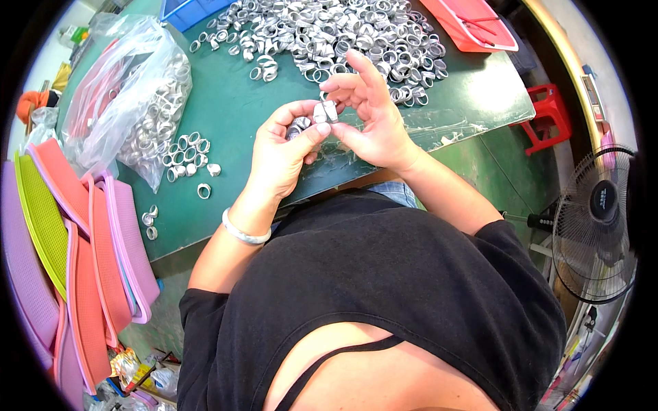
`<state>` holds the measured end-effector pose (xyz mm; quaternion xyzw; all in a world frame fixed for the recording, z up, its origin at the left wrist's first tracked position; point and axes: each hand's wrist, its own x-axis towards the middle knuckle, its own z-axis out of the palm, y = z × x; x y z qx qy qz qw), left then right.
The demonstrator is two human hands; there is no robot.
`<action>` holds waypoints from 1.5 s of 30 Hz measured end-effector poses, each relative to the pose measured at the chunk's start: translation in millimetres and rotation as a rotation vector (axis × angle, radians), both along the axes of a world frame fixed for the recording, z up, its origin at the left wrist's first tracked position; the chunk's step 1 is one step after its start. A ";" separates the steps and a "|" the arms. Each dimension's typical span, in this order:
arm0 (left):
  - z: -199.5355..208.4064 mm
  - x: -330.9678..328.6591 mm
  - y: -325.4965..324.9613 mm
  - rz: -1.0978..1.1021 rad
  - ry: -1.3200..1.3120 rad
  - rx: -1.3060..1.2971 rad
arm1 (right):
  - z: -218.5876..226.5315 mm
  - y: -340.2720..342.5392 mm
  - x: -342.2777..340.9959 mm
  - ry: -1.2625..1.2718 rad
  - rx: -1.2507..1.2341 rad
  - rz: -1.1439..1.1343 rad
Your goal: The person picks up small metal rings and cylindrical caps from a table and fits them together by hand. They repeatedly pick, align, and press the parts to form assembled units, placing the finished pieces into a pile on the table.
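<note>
My left hand is closed above the green table, its thumb and forefinger gripping a silver-coloured metal ring with a broad flat face. Several more metal rings are tucked inside its curled fingers. My right hand meets the same ring from the right, thumb and forefinger at its edge, while other fingers stand raised. Whether a second ring is at my right fingertips cannot be made out. Beyond both hands, a large heap of similar rings covers the far part of the table.
A clear plastic bag of rings stands at the left, with loose rings beside it. Purple, green and coral plastic baskets are stacked nearer. At the back are a blue bin and red tray. A fan and red stool stand right.
</note>
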<state>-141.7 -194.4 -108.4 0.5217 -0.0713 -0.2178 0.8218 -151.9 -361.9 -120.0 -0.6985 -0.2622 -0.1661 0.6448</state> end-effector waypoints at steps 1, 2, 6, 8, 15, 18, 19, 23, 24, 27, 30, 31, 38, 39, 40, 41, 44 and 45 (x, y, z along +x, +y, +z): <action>0.0 0.4 1.5 -0.016 0.029 -0.036 | 0.7 -0.3 -0.5 -0.012 -0.024 0.006; -0.1 1.1 2.9 -0.032 0.057 -0.072 | 0.9 1.4 -0.6 -0.048 -0.006 -0.010; -1.1 4.0 7.4 -0.072 0.231 -0.178 | -0.4 5.9 1.1 -0.165 -0.005 -0.016; 3.4 3.0 6.7 -0.094 0.300 -0.240 | 1.1 6.0 1.8 -0.185 -0.072 0.007; -14.0 9.7 10.9 -0.143 0.562 -0.340 | 23.6 -5.4 14.2 -0.255 -0.434 -0.260; -5.3 19.6 6.0 -0.051 0.424 -0.097 | 9.4 -24.6 29.4 -0.259 -0.802 -0.471; -1.9 24.8 4.8 -0.037 0.314 0.063 | 10.3 -24.8 29.9 -0.245 -0.866 -0.477; -3.0 49.0 -7.5 0.053 -0.403 0.810 | 12.1 -22.9 33.7 -0.189 -1.019 -0.489; -5.5 53.6 -9.2 0.072 -0.637 1.001 | 11.3 -22.1 35.4 -0.176 -1.032 -0.491; 12.2 53.8 -27.7 -0.039 -0.639 1.317 | 5.4 -23.6 38.7 -0.204 -1.000 -0.506; 10.8 56.0 -35.5 -0.047 -0.709 1.468 | 7.4 -29.6 36.9 -0.122 -0.930 -0.378; 8.8 57.2 -34.6 -0.038 -0.717 1.458 | 7.4 -31.4 36.3 -0.120 -0.916 -0.366; 5.6 56.1 -17.4 -0.057 -0.759 1.351 | 9.1 -34.3 29.9 -0.115 -0.883 -0.370; 3.7 55.4 -14.7 -0.037 -0.769 1.261 | 8.5 -34.7 30.5 -0.112 -0.907 -0.359; 1.2 54.6 -11.6 -0.015 -0.776 1.173 | 8.4 -34.1 31.3 -0.122 -0.924 -0.352; -1.4 53.6 -9.1 0.007 -0.782 1.085 | 9.0 -33.3 32.2 -0.132 -0.940 -0.346; -9.4 48.8 -3.0 0.073 -0.672 0.755 | 10.3 -32.2 35.5 -0.109 -0.998 -0.322; -10.5 46.9 -1.5 0.076 -0.617 0.680 | 10.9 -31.6 36.2 -0.092 -1.019 -0.314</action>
